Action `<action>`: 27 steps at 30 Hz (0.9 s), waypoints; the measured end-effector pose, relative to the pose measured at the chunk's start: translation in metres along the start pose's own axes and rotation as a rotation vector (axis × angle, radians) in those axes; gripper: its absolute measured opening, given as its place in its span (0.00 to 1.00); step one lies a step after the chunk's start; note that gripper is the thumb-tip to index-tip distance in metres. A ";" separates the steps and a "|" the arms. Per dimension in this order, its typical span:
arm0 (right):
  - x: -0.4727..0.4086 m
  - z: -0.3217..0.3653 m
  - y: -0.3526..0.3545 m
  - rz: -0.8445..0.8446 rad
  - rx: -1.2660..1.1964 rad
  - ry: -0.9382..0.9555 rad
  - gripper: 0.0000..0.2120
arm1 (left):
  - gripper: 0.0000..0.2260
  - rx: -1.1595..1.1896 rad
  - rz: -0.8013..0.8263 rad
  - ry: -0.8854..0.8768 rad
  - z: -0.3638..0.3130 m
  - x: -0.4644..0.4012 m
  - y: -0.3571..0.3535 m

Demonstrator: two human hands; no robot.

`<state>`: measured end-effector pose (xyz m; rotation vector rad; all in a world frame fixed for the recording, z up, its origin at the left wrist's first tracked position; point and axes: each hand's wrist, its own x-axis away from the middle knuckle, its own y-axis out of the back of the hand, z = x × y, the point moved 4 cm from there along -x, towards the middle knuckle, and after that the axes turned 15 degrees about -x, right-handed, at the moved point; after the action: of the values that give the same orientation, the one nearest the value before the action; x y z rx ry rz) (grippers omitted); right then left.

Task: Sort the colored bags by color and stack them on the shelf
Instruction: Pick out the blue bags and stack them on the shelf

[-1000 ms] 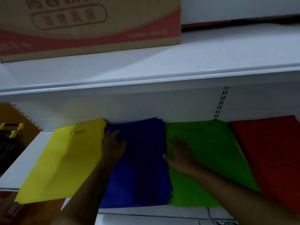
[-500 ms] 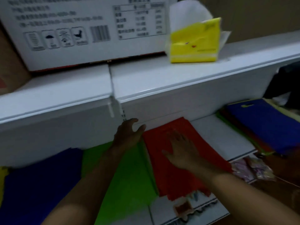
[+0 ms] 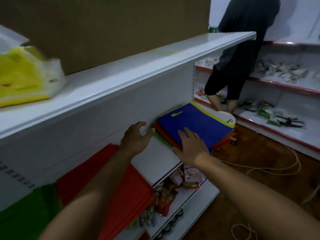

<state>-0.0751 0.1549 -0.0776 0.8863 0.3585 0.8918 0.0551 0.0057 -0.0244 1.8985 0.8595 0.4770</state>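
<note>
A mixed pile of flat bags lies at the right end of the white shelf [image 3: 152, 153], with a blue bag [image 3: 199, 123] on top and yellow, red and green edges showing under it. My right hand [image 3: 190, 146] rests flat on the near corner of the blue bag, fingers straight. My left hand [image 3: 136, 137] hovers just left of the pile with spread fingers, holding nothing. A sorted red stack [image 3: 121, 184] and a green stack [image 3: 29, 210] lie further left on the same shelf, partly hidden by my left arm.
A yellow and white plastic bag [image 3: 26, 78] sits on the upper shelf. Snack packets [image 3: 174, 186] fill the lower shelf. Another person [image 3: 242, 54] stands at the red-trimmed shelving on the right. String [image 3: 259, 168] lies on the wooden floor.
My view has swung right from the sorted stacks to the mixed pile. Both hands left the red stack; the right now rests on the blue bag, the left beside the pile.
</note>
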 end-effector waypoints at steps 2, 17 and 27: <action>-0.014 -0.019 0.009 -0.018 -0.003 -0.016 0.36 | 0.24 -0.016 0.007 -0.033 -0.017 -0.023 -0.016; -0.146 -0.163 0.055 -0.064 -0.046 -0.212 0.36 | 0.31 0.108 0.211 0.194 -0.032 -0.156 -0.146; -0.175 -0.194 0.037 0.075 0.115 -0.064 0.35 | 0.38 0.238 0.082 0.454 -0.026 -0.165 -0.174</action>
<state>-0.3173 0.1272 -0.1792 1.0375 0.3257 0.9167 -0.1354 -0.0499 -0.1613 2.0835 1.1766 0.9128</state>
